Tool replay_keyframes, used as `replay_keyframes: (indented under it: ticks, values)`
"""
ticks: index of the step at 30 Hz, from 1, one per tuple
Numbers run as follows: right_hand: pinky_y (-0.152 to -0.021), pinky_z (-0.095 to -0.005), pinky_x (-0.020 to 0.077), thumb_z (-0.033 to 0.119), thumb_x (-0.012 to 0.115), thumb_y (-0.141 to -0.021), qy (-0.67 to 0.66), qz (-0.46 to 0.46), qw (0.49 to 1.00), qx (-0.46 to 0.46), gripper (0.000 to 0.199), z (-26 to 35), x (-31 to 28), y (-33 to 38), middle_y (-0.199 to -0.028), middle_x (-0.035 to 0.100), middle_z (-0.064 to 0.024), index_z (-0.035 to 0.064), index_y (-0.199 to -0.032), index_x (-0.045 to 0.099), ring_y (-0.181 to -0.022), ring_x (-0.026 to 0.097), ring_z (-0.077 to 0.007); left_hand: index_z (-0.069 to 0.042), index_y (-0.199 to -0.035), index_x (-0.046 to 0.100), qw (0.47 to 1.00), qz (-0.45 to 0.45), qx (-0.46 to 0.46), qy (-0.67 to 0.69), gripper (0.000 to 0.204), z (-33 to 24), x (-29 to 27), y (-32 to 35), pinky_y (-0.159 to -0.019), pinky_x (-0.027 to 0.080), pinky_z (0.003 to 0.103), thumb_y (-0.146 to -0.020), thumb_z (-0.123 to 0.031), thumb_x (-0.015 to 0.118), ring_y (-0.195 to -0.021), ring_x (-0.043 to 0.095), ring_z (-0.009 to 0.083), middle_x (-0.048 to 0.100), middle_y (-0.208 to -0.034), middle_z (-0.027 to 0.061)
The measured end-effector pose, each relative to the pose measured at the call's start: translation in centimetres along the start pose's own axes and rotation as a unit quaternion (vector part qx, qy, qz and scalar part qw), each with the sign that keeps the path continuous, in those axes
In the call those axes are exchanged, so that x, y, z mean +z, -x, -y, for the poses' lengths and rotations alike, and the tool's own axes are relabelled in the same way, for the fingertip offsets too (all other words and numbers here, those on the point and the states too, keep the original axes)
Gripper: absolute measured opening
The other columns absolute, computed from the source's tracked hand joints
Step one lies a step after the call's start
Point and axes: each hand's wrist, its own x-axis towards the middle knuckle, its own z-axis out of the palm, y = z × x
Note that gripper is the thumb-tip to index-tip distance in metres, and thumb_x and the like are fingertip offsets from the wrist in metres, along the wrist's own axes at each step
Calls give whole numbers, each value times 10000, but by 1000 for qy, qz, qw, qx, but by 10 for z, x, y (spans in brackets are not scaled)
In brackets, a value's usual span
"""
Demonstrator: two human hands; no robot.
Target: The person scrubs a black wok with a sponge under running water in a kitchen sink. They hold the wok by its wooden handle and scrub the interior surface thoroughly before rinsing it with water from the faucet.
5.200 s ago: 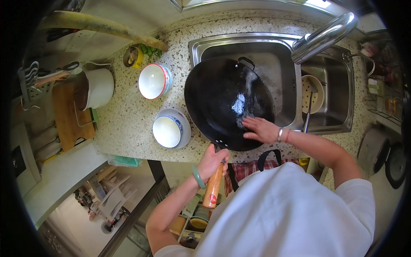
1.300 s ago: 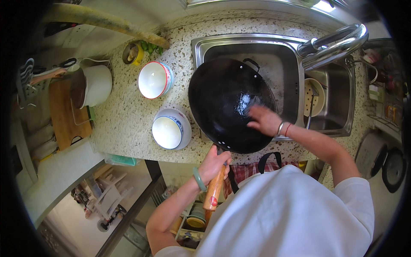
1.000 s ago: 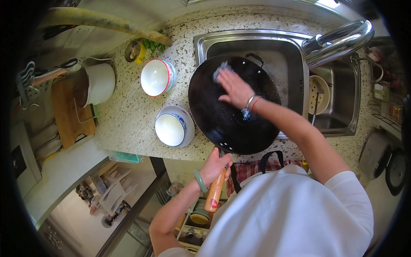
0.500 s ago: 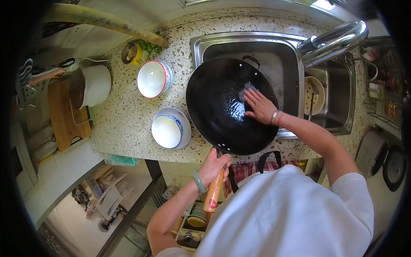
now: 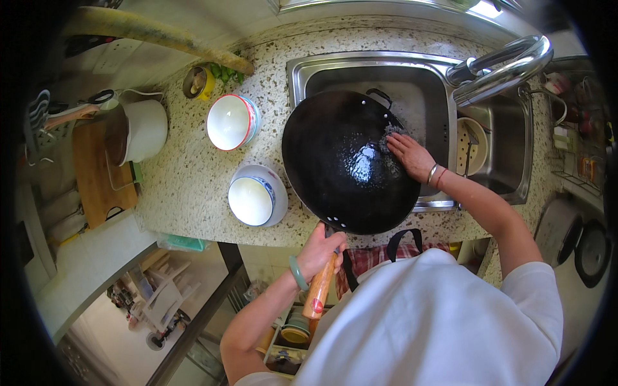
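Speckled counter (image 5: 187, 174) around a steel sink (image 5: 360, 56), tap (image 5: 508, 67) at the far right, its spout over the divider side. Wok (image 5: 328, 154) sits partly over the large basin, its left side over the counter, loop handle (image 5: 381, 95) pointing away from you, wooden handle (image 5: 318, 293) toward you.

Your left hand (image 5: 324, 249) is wrapped around the wooden handle near the neck, clamped. Your right hand (image 5: 411, 156) lies on the right inner wall of the wok, fingers stretched out, tips over a grey scrubber (image 5: 391, 134). Underside hidden, so can't tell whether you're pinching the scrubber or just pressing it. Water (image 5: 362, 164) pools in the wok, just left of your fingertips.

On technique, my read: left hand is the anchor. Brace the handle so the wok doesn't rock on the sink edge when you push. Right hand: flat pressure through the pads, let the scrubber follow the curve, overlap strokes, work through the pool to stay wet. Near the rim, ease off so the scrubber doesn't slip over.

Watch the left side: blue-patterned bowl (image 5: 251, 201) is just beside the wok, red-rimmed bowl (image 5: 228, 122) farther up. A swing that way could knock one.
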Motion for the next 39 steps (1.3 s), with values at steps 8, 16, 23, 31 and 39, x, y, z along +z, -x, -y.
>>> replay_keyframes:
  ticks: [8, 16, 23, 31, 39]
  values:
    - [-823, -389, 444, 9, 588, -747, -212, -143, 958, 131, 179, -36, 6, -69, -1086, 547, -80, 84, -905, 625, -1009, 507, -287, -121, -970, 383, 1000, -3, 0, 7, 152, -1, 1, 3, -382, 408, 269, -935, -138, 530, -449, 476, 106, 499, -745, 22]
    - [-864, -399, 459, 25, 642, -753, -211, -215, 933, 198, 216, -24, -10, -30, -1018, 542, -116, 66, -955, 581, -986, 515, -331, -117, -953, 376, 1000, -4, 4, 19, 153, 4, -1, 1, -382, 413, 271, -938, -141, 527, -443, 471, 105, 496, -746, 26]
    - [-829, -426, 465, 38, 663, -756, -283, -214, 902, 247, 178, -36, 12, -24, -939, 552, -133, 58, -911, 576, -942, 534, -344, -99, -929, 361, 1000, 0, -7, 14, 164, -3, 0, 3, -378, 408, 272, -931, -123, 523, -434, 475, 115, 495, -738, 38]
    - [-781, -416, 465, 4, 620, -768, -279, -250, 914, 158, 102, -65, -2, -115, -855, 554, -130, 43, -840, 560, -895, 540, -344, -93, -931, 354, 1000, -3, -14, 0, 164, -4, -2, 1, -373, 408, 274, -924, -107, 518, -434, 481, 120, 502, -725, 42]
    - [-750, -421, 466, 1, 601, -770, -271, -178, 929, 180, 112, -65, 17, -28, -856, 544, -127, 34, -842, 521, -882, 533, -340, -97, -944, 343, 999, -10, -31, 1, 176, -5, -2, 1, -372, 409, 277, -937, -131, 516, -446, 478, 117, 504, -737, 38]
